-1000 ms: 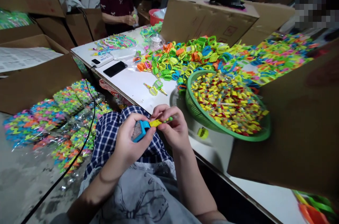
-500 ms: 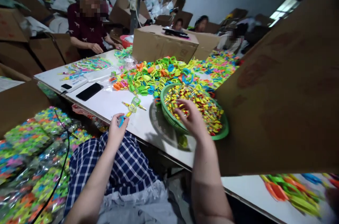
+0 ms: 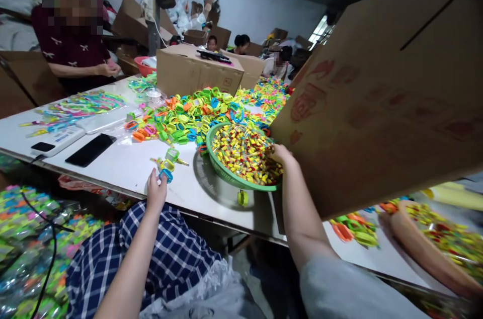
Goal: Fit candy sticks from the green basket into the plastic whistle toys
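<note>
My left hand [image 3: 155, 192] is closed on a blue plastic toy watch band [image 3: 166, 175] at the table's front edge. Just beyond it lie a green toy watch band [image 3: 172, 154] and small yellow pieces. My right hand [image 3: 282, 154] reaches to the right side of a green plastic basket [image 3: 216, 165], among small yellow pieces with red ends [image 3: 241, 150]. Its fingertips are partly hidden there, so I cannot tell what they hold. A single yellow-green band [image 3: 243, 198] lies below the basket, near the table edge.
A tall cardboard box [image 3: 339, 123] leans close to my right arm. Behind the basket spreads a heap of coloured bands [image 3: 199, 112]. A black phone [image 3: 90, 150] and a white device [image 3: 58, 139] lie at left. A co-worker [image 3: 75, 52] sits across the table.
My right hand has moved from above the basket down to its right side, into the pieces. My left hand still holds the blue band. The view has swung right.
</note>
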Motion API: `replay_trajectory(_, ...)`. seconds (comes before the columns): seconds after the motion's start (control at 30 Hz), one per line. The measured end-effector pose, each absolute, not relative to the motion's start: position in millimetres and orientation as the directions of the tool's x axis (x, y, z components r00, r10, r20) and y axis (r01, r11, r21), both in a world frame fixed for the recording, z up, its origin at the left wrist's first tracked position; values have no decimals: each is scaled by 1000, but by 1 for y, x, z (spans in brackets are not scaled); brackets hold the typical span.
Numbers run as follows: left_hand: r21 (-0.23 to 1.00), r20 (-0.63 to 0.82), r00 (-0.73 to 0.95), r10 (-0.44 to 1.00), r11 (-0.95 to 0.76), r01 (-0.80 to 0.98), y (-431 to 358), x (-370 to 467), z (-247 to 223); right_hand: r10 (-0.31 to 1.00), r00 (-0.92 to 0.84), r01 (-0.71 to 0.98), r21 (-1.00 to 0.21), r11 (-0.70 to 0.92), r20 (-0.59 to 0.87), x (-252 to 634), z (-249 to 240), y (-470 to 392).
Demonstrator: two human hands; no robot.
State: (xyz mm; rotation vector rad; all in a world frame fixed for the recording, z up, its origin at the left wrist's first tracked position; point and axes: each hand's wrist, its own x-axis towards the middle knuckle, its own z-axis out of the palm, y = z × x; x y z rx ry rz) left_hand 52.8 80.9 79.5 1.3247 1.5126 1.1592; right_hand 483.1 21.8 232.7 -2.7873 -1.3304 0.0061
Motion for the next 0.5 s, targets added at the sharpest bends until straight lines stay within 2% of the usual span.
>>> replay_trajectory(0.13,963,21,-149,989,20,268,79,54,79,788,615,788,-86,-610,39,467,226,25)
replay_trajectory(0.27,976,35,-137,990,-5,217,75,53,77,870,486,867,-162,-470,77,447,247,42)
replay_trajectory(0.4,983,64,-145,987,-37,179,73,53,74,917,376,920,-176,-351,133,427,275,95)
replay_trajectory(0.5,983,71,-149,986,-44,180,72,54,72,932,342,935,-144,-324,122,411,282,156)
